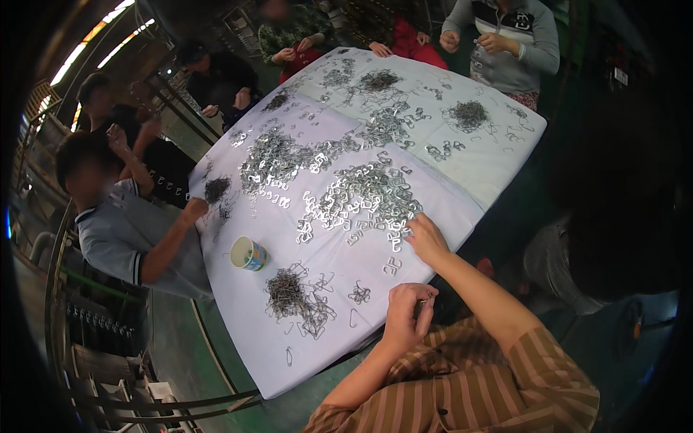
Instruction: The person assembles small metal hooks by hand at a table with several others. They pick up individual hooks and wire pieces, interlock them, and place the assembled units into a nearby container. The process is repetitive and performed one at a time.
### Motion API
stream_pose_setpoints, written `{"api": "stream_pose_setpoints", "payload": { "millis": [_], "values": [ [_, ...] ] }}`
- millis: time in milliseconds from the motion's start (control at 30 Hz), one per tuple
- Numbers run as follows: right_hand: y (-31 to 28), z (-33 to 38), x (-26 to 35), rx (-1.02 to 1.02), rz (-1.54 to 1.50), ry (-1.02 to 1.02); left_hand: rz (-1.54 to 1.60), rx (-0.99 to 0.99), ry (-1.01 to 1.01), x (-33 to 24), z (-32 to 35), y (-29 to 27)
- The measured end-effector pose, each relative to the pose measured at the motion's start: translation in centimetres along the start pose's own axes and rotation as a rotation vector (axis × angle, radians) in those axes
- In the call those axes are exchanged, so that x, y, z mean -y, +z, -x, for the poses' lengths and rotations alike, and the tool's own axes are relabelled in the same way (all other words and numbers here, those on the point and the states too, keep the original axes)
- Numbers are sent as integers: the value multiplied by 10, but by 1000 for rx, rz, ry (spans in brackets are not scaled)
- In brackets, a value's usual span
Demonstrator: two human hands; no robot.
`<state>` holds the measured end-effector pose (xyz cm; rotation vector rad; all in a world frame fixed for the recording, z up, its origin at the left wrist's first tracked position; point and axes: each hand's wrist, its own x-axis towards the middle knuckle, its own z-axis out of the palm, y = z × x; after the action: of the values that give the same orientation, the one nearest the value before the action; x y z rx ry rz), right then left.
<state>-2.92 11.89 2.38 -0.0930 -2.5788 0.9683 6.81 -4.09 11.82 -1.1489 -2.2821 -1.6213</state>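
Note:
My left hand [409, 317] is at the near edge of the table, its fingers curled in a pinch. Whatever is between them is too small to make out. My right hand [427, 239] reaches over the cloth to the near right side of a pile of shiny flat metal clips [361, 198]. Its fingers are bent together at the pile's edge, and their tips are partly hidden. A few loose clips [392, 267] lie just below that hand. Left of my left hand are a heap of thin bent wire hooks [289, 292] and a smaller cluster of hooks [359, 292].
A white paper cup [248, 254] stands near the table's left edge. More clips [271, 162] and dark wire heaps [469, 115] are spread across the white cloth [462, 209]. Several people sit around it, including a person in a grey-blue shirt [123, 231] at the left.

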Motion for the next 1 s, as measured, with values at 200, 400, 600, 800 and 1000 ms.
{"api": "stream_pose_setpoints", "payload": {
  "millis": [200, 400, 600, 800, 1000],
  "values": [
    [-22, 8, 7, 87, -74, 123, 3, 2, -18, 6, 2, 1],
    [-34, 25, -4, 74, -169, 134, 9, 14, -15, 7, 0, 4],
    [-48, 22, -7, 303, -639, 470, 6, 7, -18, 11, 2, 3],
    [-68, 23, 7, 424, -923, 570, -9, 4, -36, 10, 1, 3],
    [-95, 33, 25, 407, -1098, 569, -15, 2, -38, 8, -2, 2]
  ]
}}
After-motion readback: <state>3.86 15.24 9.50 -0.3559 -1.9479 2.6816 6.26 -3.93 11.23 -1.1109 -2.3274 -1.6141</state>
